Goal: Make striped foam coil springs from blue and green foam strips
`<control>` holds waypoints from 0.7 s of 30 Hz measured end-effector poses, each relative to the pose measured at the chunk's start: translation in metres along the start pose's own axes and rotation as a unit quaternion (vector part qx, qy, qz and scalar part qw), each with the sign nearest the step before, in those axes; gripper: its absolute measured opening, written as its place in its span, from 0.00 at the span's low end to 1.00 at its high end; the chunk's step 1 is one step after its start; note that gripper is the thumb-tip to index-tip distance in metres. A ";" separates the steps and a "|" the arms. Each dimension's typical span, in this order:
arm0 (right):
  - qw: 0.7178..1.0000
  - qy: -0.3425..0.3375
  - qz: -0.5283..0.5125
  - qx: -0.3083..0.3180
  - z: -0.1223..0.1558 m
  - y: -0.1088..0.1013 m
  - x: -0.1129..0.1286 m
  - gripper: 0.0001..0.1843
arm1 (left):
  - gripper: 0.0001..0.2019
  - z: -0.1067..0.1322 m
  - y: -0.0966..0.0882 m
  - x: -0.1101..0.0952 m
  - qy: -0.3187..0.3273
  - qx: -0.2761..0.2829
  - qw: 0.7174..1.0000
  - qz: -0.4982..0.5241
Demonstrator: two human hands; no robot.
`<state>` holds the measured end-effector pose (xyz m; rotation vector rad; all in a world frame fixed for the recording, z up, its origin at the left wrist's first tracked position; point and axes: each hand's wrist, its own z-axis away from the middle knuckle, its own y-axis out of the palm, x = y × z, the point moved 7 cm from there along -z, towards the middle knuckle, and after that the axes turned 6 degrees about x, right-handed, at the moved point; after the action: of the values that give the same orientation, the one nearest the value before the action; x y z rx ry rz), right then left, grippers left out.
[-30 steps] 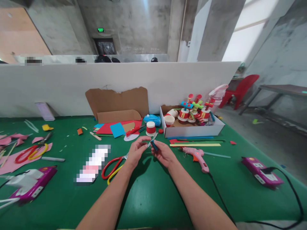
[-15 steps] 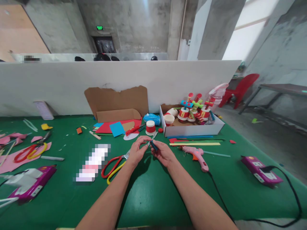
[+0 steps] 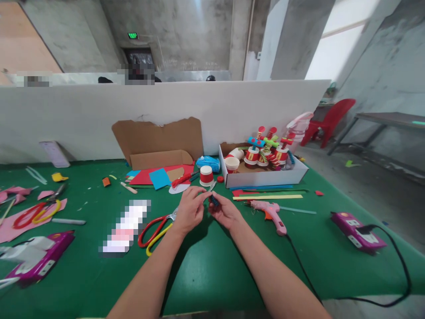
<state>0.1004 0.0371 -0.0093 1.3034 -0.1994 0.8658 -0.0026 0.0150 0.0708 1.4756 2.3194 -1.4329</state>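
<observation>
Blue pleated strip (image 3: pixel 215 201) sits mid-view above the tabletop (image 3: pixel 212 277), cup (image 3: pixel 206 177) at its 11 o'clock, glue gun (image 3: pixel 269 209) at 3; a light pinch should keep it uncrushed. Your right hand (image 3: pixel 226 212) is closed on it; your left hand (image 3: pixel 191 210) is half-curled, index finger (image 3: pixel 203 196) near its 10 o'clock end, contact and grip unclear.

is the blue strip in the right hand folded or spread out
Folded: the blue strip shows close, pleat-like ridges in the right hand.
</observation>
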 end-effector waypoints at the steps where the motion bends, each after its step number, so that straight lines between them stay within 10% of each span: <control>1: 1.000 0.001 0.000 0.007 0.001 0.002 0.000 0.09 | 0.21 0.000 -0.002 0.000 -0.004 -0.010 1.000 0.001; 10: 0.988 -0.111 0.079 0.071 0.007 0.020 0.017 0.15 | 0.07 0.008 -0.023 0.034 -0.187 -0.194 0.950 0.157; 17: 0.976 -0.159 0.130 0.068 0.009 0.022 0.025 0.18 | 0.12 0.011 -0.011 0.055 -0.283 -0.193 0.882 0.323; 21: 0.978 -0.149 0.133 0.055 0.009 0.020 0.025 0.20 | 0.10 0.005 -0.014 0.043 -0.241 -0.163 0.904 0.314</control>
<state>0.1067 0.0406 0.0231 1.5319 -0.5801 0.9118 -0.0387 0.0393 0.0567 1.3788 1.4945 -1.0107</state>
